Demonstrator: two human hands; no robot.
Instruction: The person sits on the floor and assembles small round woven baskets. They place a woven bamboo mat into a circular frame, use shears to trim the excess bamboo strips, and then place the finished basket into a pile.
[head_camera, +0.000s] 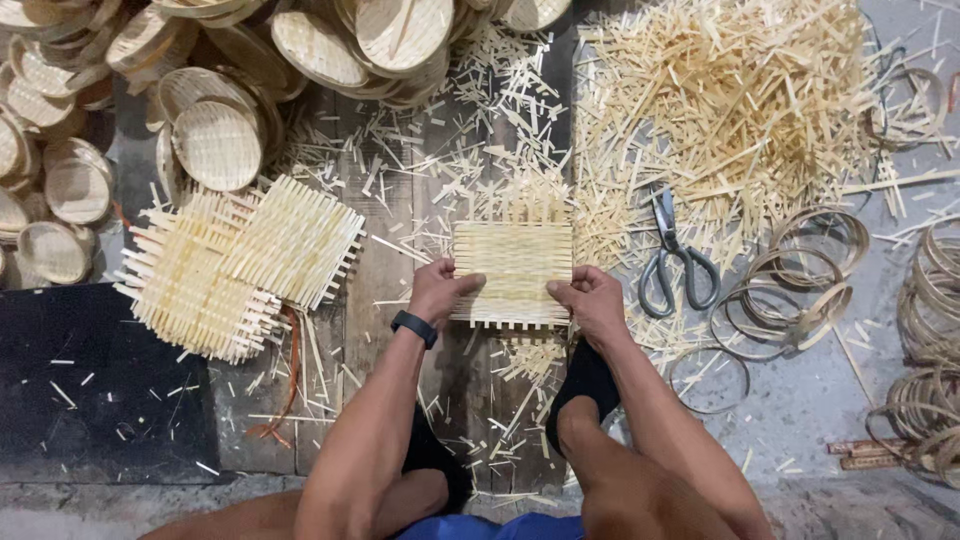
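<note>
A small square woven bamboo mat (514, 262) lies on the wooden floor boards in front of me, loose strip ends sticking out along its top and bottom edges. My left hand (440, 288) grips the mat's left edge, thumb on top; a black band sits on that wrist. My right hand (590, 298) holds the mat's right edge near the lower corner. Both my feet in black socks rest just below the mat.
A stack of woven square mats (240, 265) lies at left. Round woven bamboo trays (215, 140) pile up at top left. Grey scissors (675, 255) lie right of the mat beside bamboo hoops (795, 290). Cut bamboo strips (730, 100) heap at top right. A black mat (90, 380) lies lower left.
</note>
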